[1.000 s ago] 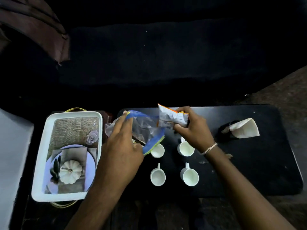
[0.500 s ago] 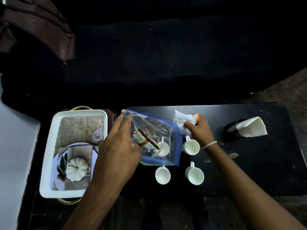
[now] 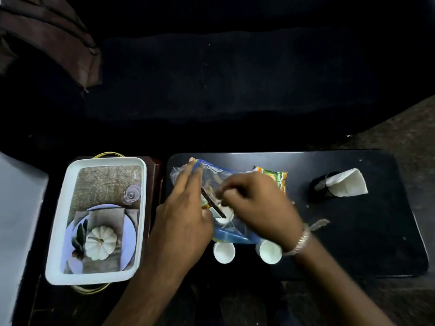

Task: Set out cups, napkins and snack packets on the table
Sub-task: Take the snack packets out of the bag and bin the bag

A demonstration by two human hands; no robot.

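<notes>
My left hand holds a clear zip bag with a blue edge by its left side, above the black table. Inside the bag are more snack packets. My right hand is blurred, its fingers curled at the bag's mouth; I cannot tell if they grip anything. A green and orange snack packet lies on the table just behind that hand. Two white cups stand in front of the bag, and a third cup shows through it. A white napkin sits in a black holder at the right.
A white-rimmed tray with a printed picture sits on a dark stand left of the table. A small scrap lies by my right wrist. A dark sofa fills the background, and the floor shows at the right.
My right hand has let go of the snack packet, which now lies on the table, and moved left to the bag's mouth. My left hand keeps hold of the bag.
</notes>
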